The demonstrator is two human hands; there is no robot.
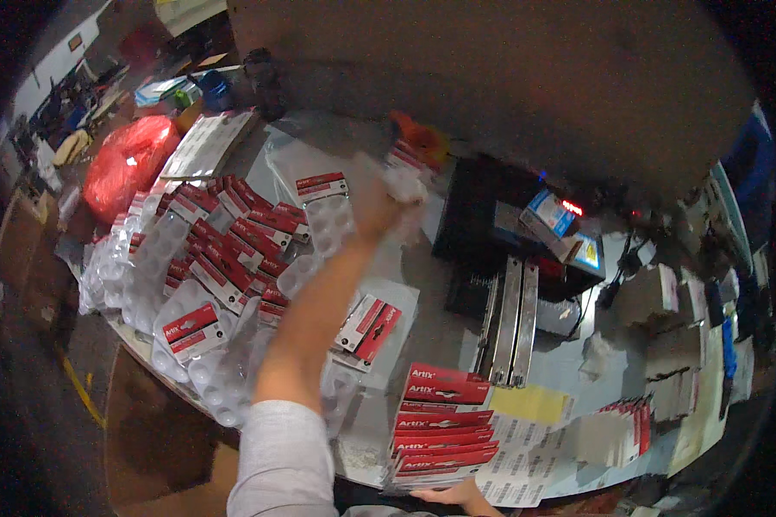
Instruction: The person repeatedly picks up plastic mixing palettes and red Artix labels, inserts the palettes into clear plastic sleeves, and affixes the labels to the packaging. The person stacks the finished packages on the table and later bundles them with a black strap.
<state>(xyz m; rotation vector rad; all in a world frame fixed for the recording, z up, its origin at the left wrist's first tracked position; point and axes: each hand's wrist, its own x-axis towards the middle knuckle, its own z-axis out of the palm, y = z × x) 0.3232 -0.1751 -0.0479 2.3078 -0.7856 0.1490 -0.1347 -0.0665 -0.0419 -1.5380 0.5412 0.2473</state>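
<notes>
My left arm, in a light grey sleeve, reaches across the table to the far middle. My left hand (pixel 383 207) is smeared by motion. Beside its fingers is a whitish, crumpled-looking thing (pixel 405 183), too blurred to name. At the near edge my right hand (pixel 453 494) has its fingers round the bottom of a stack of flat packs with red-and-white header cards (pixel 444 422). The right palm is mostly hidden. Left of my left forearm lies a heap of clear bubble trays (pixel 159 250) with red-and-white header cards (pixel 237 241). A few carded packs (pixel 369 330) lie right of the forearm.
A black machine (pixel 483 215) with metal rails (pixel 513 323) and a red lit display stands right of centre. Label sheets (pixel 526 448) lie near the front, beside another card stack (pixel 616 431). A red plastic bag (pixel 129 168) sits at the far left; cardboard (pixel 159 439) stands below the table's left edge.
</notes>
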